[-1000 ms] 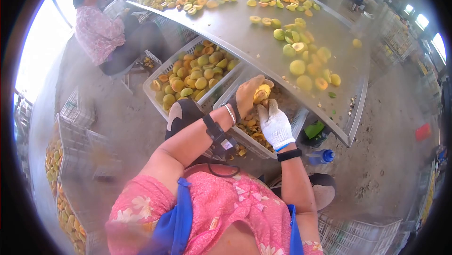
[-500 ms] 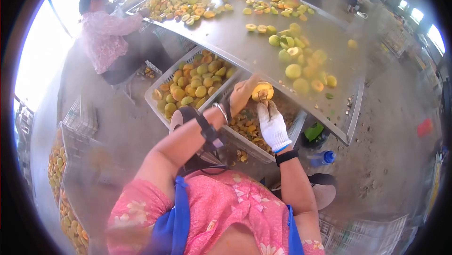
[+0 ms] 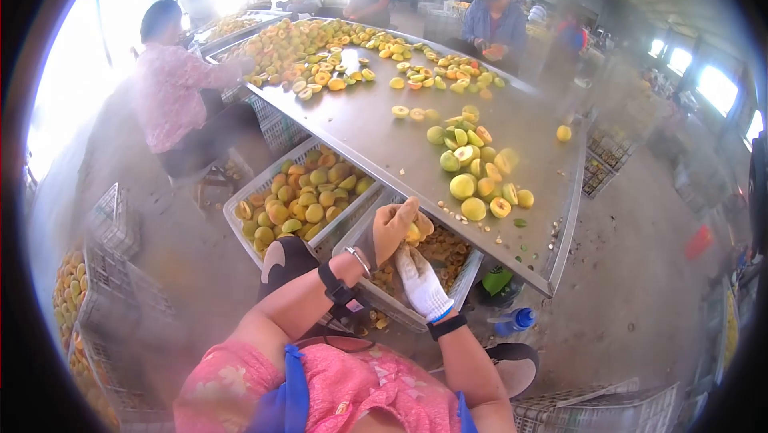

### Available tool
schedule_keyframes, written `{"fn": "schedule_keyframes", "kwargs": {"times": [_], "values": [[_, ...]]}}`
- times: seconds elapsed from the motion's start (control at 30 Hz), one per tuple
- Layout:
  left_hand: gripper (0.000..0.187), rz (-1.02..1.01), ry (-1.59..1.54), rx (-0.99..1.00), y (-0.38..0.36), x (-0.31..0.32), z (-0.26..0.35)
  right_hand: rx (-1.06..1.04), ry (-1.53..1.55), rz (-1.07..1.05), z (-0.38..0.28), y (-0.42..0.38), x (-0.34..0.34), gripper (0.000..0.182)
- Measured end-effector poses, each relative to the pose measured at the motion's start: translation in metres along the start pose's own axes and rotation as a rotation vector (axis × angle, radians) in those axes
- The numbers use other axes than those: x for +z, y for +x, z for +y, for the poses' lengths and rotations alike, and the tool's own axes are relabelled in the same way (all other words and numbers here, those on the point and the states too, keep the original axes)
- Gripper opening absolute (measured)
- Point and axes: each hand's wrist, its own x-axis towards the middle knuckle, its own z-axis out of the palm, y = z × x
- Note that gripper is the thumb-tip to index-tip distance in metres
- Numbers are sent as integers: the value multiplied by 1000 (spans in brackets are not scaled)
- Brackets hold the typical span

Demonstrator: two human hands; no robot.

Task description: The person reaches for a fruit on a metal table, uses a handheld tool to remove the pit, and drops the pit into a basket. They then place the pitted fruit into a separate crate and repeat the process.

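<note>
A yellow peach half (image 3: 414,233) is in my bare left hand (image 3: 390,229), above a crate (image 3: 468,277) of small brownish-yellow scraps or pits. The fingers wrap round the fruit and cover most of it. My right hand (image 3: 420,279), in a white glove stained at the fingertips, presses up against the fruit's underside. Its fingers are closed together; whatever they may pinch is hidden. Just beyond my hands, whole and halved peaches (image 3: 472,162) lie on the metal table (image 3: 376,133), with small pale bits near its edge.
A white crate (image 3: 240,213) full of peach halves stands left of my hands. Under the table corner is a blue-capped bottle (image 3: 516,321). One person in pink (image 3: 172,89) sits at the left; another in blue (image 3: 494,25) works across the table. More crates (image 3: 120,281) stand at the left.
My view has tilted up, showing more of the far room. My left fingers have closed over the peach half, whose cut face was showing before. The gloved hand stays beneath it.
</note>
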Motion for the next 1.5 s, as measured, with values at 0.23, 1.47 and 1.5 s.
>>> {"fn": "schedule_keyframes", "kwargs": {"times": [0.23, 1.47, 1.5], "values": [[64, -170, -60, -51, -4, -5, 0, 343, 362, -105, -27, -22, 6, 37], [53, 422, -821, -337, -18, -57, -53, 420, 212, -123, 7, 17, 21, 32], [52, 393, -833, -323, -18, -56, -55, 395, 162, -84, 6, 18, 23, 28]]}}
